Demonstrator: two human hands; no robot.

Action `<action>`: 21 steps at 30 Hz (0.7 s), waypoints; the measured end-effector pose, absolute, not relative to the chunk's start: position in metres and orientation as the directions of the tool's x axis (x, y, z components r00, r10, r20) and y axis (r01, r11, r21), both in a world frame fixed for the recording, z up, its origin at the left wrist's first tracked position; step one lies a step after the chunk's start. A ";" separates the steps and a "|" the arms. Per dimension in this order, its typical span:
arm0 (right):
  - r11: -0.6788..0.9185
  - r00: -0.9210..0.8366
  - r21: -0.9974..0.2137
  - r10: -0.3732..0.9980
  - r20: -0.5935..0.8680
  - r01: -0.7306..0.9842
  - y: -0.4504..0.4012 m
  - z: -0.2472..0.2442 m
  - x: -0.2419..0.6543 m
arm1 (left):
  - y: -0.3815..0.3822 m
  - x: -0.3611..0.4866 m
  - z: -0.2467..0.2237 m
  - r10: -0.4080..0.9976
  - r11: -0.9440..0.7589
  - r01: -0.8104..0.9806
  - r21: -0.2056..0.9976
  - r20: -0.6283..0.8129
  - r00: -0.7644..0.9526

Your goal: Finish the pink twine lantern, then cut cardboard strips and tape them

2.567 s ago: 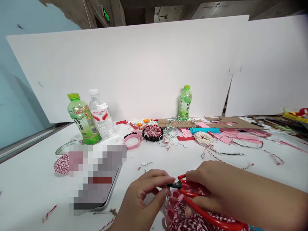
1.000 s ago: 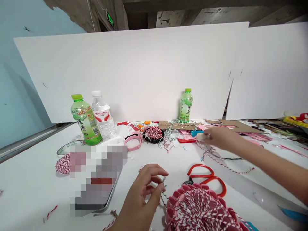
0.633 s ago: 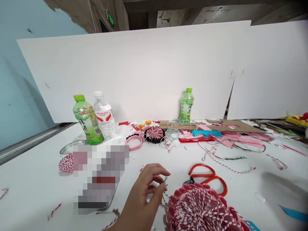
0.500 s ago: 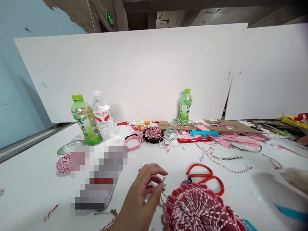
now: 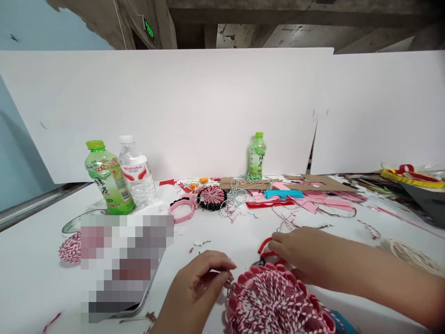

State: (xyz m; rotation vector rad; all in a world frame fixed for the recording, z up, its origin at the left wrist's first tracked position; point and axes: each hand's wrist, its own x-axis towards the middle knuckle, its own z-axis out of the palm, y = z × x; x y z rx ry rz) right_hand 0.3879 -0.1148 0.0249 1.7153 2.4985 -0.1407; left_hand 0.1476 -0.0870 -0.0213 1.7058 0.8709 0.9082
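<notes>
My left hand (image 5: 198, 290) is closed in a pinch on the end of a thin dark-and-white string (image 5: 229, 282), just left of a round woven piece. That piece (image 5: 278, 299) has red-and-white twisted cord in its middle and a rim of pink felt loops; its lower part runs out of view. Behind it, my right hand (image 5: 295, 250) reaches in from the right, fingers curled over the red handles of the scissors (image 5: 264, 245). Part of the handles is hidden under this hand, and the blades are mostly behind the pink rim.
Two bottles, one green (image 5: 110, 185) and one clear (image 5: 138, 178), stand at left behind a blurred phone (image 5: 135, 266). A black-rimmed coaster (image 5: 212, 198), a pink ring (image 5: 182, 211), felt scraps (image 5: 283, 194) and cardboard (image 5: 320, 183) lie at the back. Beige cord (image 5: 410, 253) lies at right.
My right hand has come in from the right onto the scissors' handles. My left hand still pinches the string, now closer to the pink rim. The view has shifted a little to the right.
</notes>
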 end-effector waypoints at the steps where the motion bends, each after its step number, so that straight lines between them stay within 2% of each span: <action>1: 0.355 -0.351 0.004 0.925 -0.144 0.935 -0.113 0.020 0.381 | -0.088 0.147 -0.021 0.868 -0.277 0.136 0.951 0.187 0.461; 4: 0.338 -0.333 0.010 0.931 -0.149 0.941 -0.105 0.017 0.379 | -0.092 0.144 -0.020 0.863 -0.280 0.109 0.954 0.200 0.464; 9: 0.252 -0.256 -0.050 0.962 -0.092 0.966 -0.092 0.027 0.397 | -0.094 0.142 -0.018 0.870 -0.245 0.070 0.967 0.187 0.457; 15: 0.320 -0.353 -0.273 0.932 -0.081 0.907 -0.104 0.043 0.385 | -0.093 0.144 -0.014 0.877 -0.228 0.053 0.972 0.181 0.445; 18: 0.353 -0.403 -0.346 0.912 -0.082 0.869 -0.116 0.047 0.374 | -0.093 0.145 -0.014 0.885 -0.226 0.058 0.972 0.181 0.429; 21: 0.319 -0.393 -0.410 0.913 -0.106 0.854 -0.125 0.048 0.370 | -0.095 0.144 -0.014 0.892 -0.175 0.018 0.984 0.151 0.427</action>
